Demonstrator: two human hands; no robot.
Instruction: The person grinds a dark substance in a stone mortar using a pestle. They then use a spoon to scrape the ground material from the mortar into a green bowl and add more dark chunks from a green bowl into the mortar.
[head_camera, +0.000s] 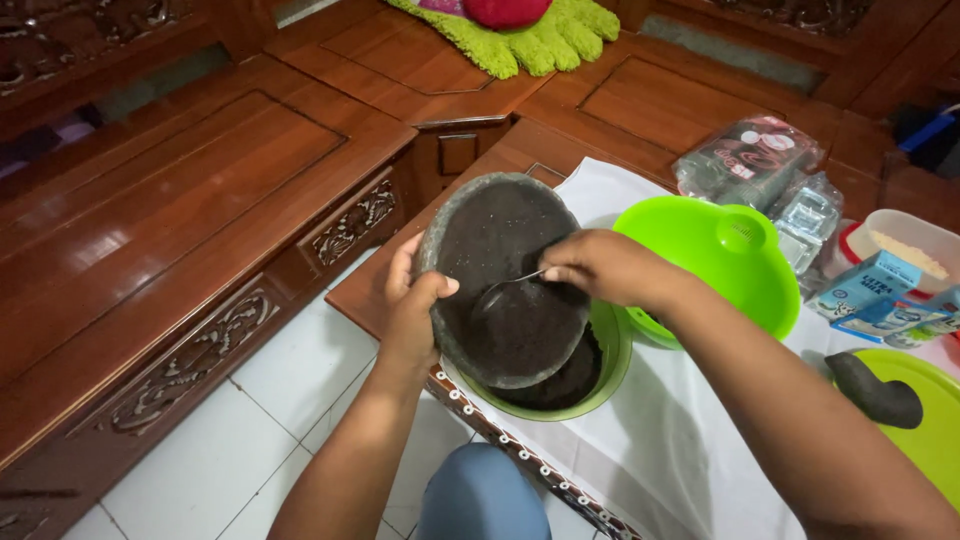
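Note:
My left hand (412, 312) grips the rim of a round stone mortar (505, 275), tilted on edge over a green bowl (612, 362). Dark ground crumbs coat the mortar's inside, and more of them lie in the bowl below. My right hand (605, 266) pinches a metal spoon (505, 285) whose tip rests against the mortar's dark inner face.
A green funnel-like bowl (715, 255) lies just right of my right hand. A stone pestle (873, 390) rests on a green plate (925, 415). Plastic packets (750, 160), a small carton (870, 285) and a white tub (915, 245) stand at the right. White cloth (660, 440) covers the wooden table.

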